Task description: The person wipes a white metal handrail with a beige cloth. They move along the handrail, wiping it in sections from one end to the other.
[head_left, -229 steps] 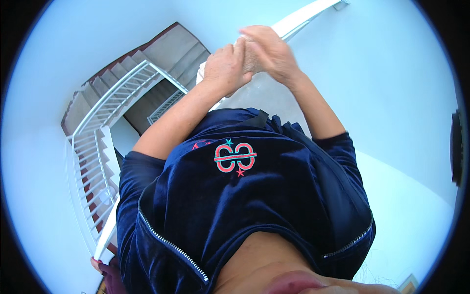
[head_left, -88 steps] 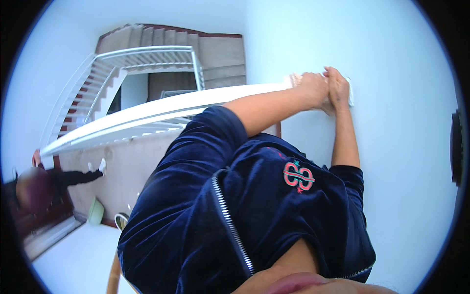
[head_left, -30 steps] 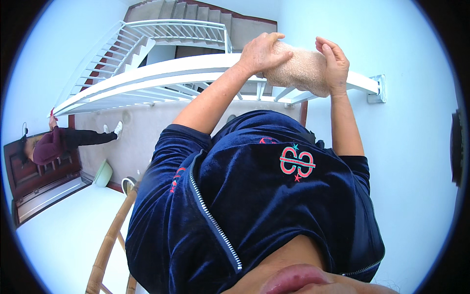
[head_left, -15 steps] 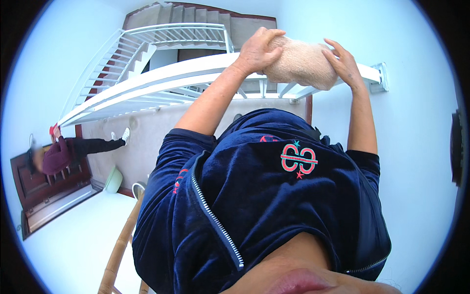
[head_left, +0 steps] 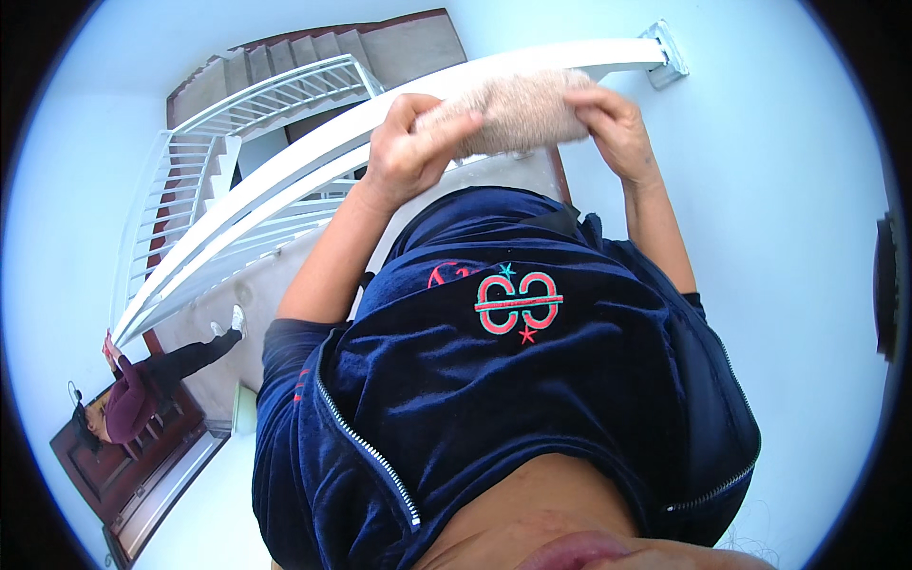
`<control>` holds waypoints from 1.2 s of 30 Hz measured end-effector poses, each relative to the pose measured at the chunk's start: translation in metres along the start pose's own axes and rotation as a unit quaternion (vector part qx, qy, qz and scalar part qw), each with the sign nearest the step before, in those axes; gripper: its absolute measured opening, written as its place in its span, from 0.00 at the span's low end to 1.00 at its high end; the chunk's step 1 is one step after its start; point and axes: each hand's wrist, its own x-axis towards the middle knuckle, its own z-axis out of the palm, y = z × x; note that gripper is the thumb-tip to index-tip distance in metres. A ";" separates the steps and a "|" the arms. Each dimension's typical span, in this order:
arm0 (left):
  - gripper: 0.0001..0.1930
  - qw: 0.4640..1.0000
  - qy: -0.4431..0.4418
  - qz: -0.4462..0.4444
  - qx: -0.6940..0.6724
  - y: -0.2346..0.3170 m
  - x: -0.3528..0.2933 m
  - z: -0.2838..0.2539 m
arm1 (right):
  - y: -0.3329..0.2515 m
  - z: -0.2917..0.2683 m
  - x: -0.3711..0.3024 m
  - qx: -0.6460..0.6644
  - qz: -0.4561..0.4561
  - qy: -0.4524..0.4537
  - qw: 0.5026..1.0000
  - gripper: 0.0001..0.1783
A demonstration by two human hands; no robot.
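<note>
A folded beige cloth (head_left: 518,114), fluffy like a towel, is stretched between my two hands in front of the white railing (head_left: 313,142). My left hand (head_left: 410,147) grips its left end, fingers wrapped round it. At the other end my right hand (head_left: 613,128) pinches the cloth between thumb and fingers. Behind the cloth, the railing's broad top rail runs from the wall bracket at upper right down to the far left. Whether the cloth touches the rail cannot be told.
Down at the left, another person (head_left: 133,404) in a maroon top has hands on the railing's far end. A brown door (head_left: 104,461) stands behind that person, a pale green basin (head_left: 244,410) nearby. Grey stairs (head_left: 285,62) rise beyond the railing.
My hands and the cloth have shifted left in view, and the cloth looks flatter. My left hand has closed more tightly. The whole scene has tilted with my head.
</note>
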 end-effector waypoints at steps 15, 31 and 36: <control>0.18 0.963 -0.177 -0.197 -0.040 -0.069 -0.079 0.098 | 0.100 0.010 -0.002 -0.261 0.016 0.056 0.964 0.17; 0.40 0.904 -0.344 -0.253 0.011 -0.059 0.000 0.165 | 0.105 0.019 0.082 -0.672 -0.057 -0.136 0.725 0.37; 0.42 0.928 -0.252 -0.166 0.220 -0.073 0.008 0.199 | 0.104 0.008 0.078 -0.548 0.066 -0.144 0.821 0.14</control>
